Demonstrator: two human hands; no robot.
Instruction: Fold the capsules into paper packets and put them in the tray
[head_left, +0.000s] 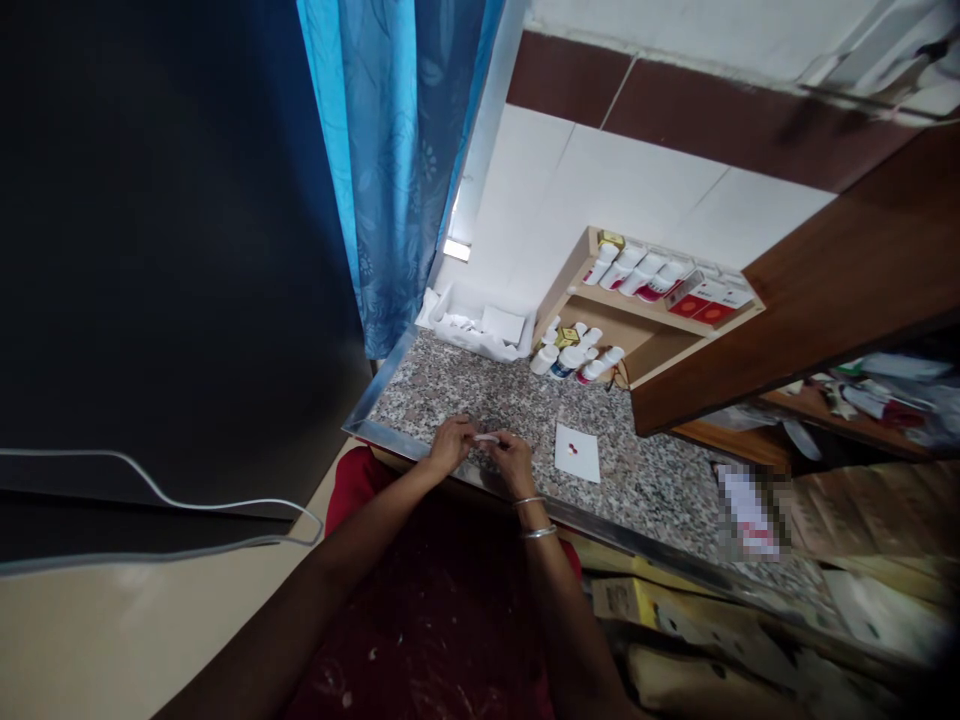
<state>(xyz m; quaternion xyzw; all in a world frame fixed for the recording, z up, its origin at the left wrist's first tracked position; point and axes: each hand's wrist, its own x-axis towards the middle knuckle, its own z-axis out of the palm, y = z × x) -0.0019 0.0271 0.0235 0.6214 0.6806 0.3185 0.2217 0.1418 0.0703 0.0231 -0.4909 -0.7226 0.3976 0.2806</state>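
Observation:
Between my two hands, over the front edge of the speckled stone counter [480,385], is a small whitish strip [486,437], too small to make out further. My left hand [452,445] pinches its left end. The fingers of my right hand [512,462] close on its right end; two silver bangles circle that wrist. Just right of my right hand, a white paper square [577,455] lies flat on the counter with a few small dark red pieces [573,449] on it.
Behind the paper stands a wooden shelf [637,320] with white bottles [649,275] and red-and-white boxes [705,300]. A white tray [484,338] of papers sits at the back left, near a blue curtain [390,170]. A partly blurred packet [750,512] lies at the right.

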